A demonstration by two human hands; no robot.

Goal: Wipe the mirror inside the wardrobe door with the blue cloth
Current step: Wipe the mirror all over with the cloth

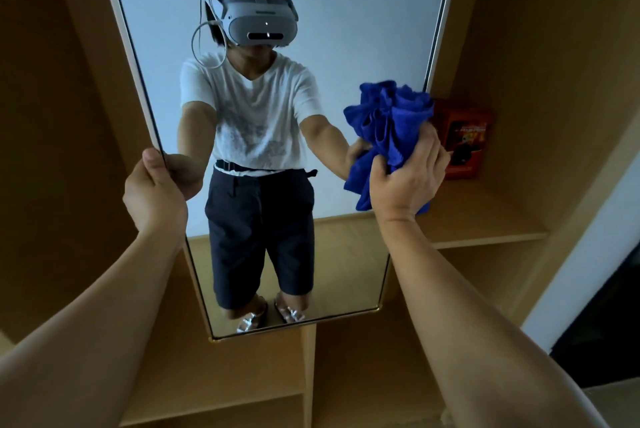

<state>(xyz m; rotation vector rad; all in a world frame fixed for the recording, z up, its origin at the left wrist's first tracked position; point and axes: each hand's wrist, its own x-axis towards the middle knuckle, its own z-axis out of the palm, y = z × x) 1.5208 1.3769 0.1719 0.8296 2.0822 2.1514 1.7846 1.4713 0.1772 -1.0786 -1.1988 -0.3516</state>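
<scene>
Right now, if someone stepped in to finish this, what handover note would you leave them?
Left hand grips the left edge of the mirror, steadying it.
Right hand holds the bunched blue cloth, fingers curled round it, at the mirror's right edge, mid-height.
An orange box sits on the shelf behind.
Done: cannot tell how much glass is wiped.
Left: wipe the whole mirror.

The mirror [346,46] runs off the top edge, so its upper end is unseen; the left hand [152,192] covers part of its left rim, fingers hidden behind the edge; the cloth [388,136] hides the right hand's [407,178] fingertips and part of the orange box [464,140], whose print is too blurred to read.
</scene>
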